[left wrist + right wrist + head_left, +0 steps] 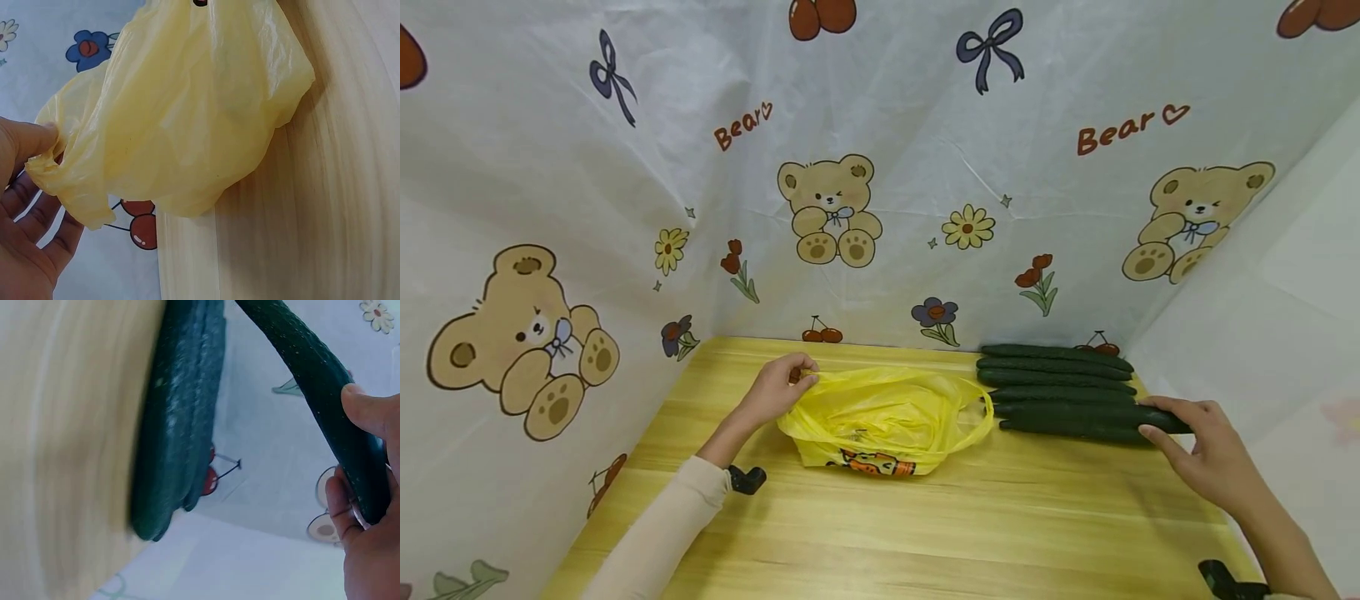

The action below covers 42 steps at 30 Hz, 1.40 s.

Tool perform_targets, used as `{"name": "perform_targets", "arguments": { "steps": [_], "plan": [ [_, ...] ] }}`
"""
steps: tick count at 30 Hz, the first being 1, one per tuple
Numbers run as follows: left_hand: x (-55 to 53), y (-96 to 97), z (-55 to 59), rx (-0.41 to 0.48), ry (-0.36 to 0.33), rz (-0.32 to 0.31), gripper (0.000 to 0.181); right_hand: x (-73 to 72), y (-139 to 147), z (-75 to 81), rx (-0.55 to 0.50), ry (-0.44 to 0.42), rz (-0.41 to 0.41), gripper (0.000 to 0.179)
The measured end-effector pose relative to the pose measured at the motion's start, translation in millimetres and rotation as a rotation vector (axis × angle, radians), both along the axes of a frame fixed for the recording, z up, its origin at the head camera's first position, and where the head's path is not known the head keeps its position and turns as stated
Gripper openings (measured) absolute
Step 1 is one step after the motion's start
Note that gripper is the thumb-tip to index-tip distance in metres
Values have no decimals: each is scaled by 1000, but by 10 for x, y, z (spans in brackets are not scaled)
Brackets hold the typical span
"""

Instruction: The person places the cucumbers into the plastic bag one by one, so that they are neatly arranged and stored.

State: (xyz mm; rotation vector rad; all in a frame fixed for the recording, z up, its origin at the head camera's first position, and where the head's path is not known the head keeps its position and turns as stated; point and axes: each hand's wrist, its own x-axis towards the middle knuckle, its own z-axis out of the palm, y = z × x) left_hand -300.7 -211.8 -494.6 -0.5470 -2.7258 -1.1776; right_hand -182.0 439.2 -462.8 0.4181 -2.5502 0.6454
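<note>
Two hands are at work, one with a yellow bag and one with a long green cucumber. The left hand [778, 390] pinches the edge of the yellow bag [880, 412] between its thumb and a finger. Its other fingers [39, 215] are bent and sit a little apart under the pinch. The bag is thin and crinkly and sits near the middle of the worktop [1000, 525], with its top spread wide. One handle [985, 421] makes a loop on the right side, close to the cucumber ends. An orange picture [880, 462] shows on the front of the bag.

The right hand [1213, 454] grips one end of a cucumber [325, 394]. Its thumb is on one side and its fingers are on the other. This cucumber is up off the worktop, and its far end points toward the bag. More cucumbers [1052, 375] lie side by side in a row on the worktop, to the right of the bag.

A white cloth [902, 108] hangs behind, with bears, bows and flowers on it. A pale sleeve [658, 525] covers the left arm. Small black things [747, 479] sit by both wrists.
</note>
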Motion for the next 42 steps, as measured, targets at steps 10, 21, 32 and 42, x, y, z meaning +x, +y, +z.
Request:
{"name": "perform_targets", "arguments": {
  "steps": [10, 21, 32, 42],
  "plan": [
    [8, 60, 6, 5, -7, -21, 10, -210, -482, 176, -83, 21, 69, 44],
    [15, 111, -2, 24, -1, -37, 8, -596, -1055, 22, -53, -39, 128, 39],
    [3, 189, -8, 24, 7, -36, 8, -884, -1663, -152, -33, -109, 174, 36],
    [-9, 283, -28, -3, 3, 4, 10, -944, -2380, -130, -31, -133, 218, 37]
  ]
}}
